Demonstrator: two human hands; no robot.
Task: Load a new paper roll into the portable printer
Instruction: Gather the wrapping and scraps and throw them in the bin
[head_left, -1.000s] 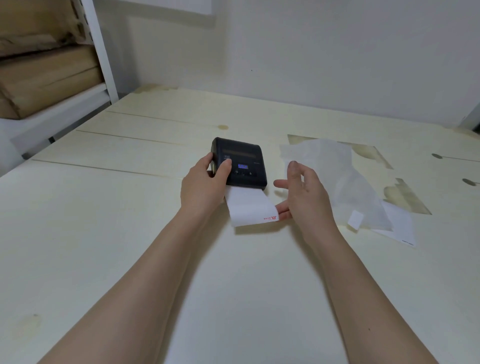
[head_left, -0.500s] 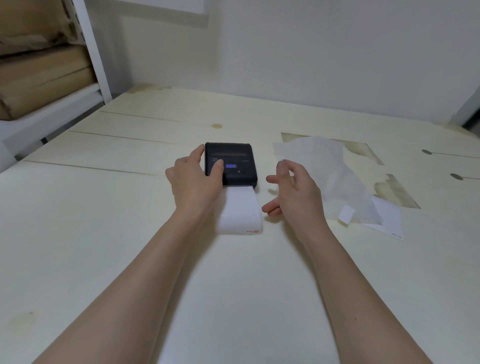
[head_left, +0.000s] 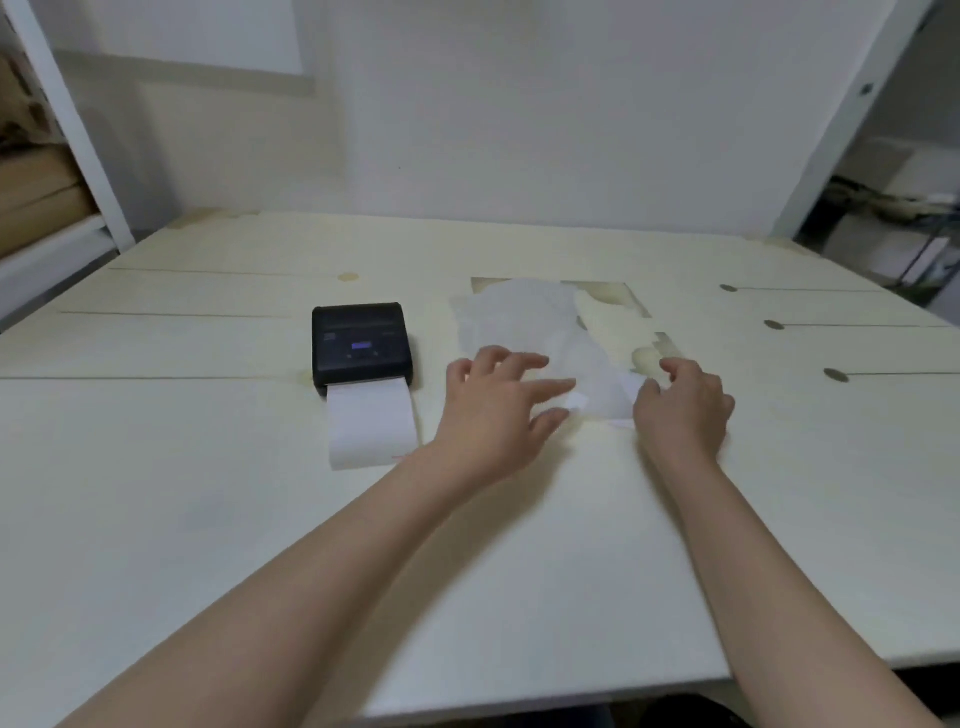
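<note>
The portable printer (head_left: 362, 344) is seen closed on the pale table (head_left: 156, 493), its small display lit, with a strip of paper (head_left: 372, 430) fed out of its front slot and lying flat toward the near edge. The roll itself is hidden inside, so the loading is judged essentially complete. Both hands are placed well to the right of the printer, over the crumpled translucent wrapper (head_left: 524, 322). The left hand (head_left: 493, 410) is spread, fingers splayed above the wrapper's near edge and nothing pinched. The right hand (head_left: 683, 405) is loosely curled at the wrapper's right corner; whether a scrap is gripped cannot be told through the blur. The step in hand appears to be clearing the packaging. It is best done by gathering the wrapper inward from both sides, so the thin sheet is not dragged across the printed strip
</note>
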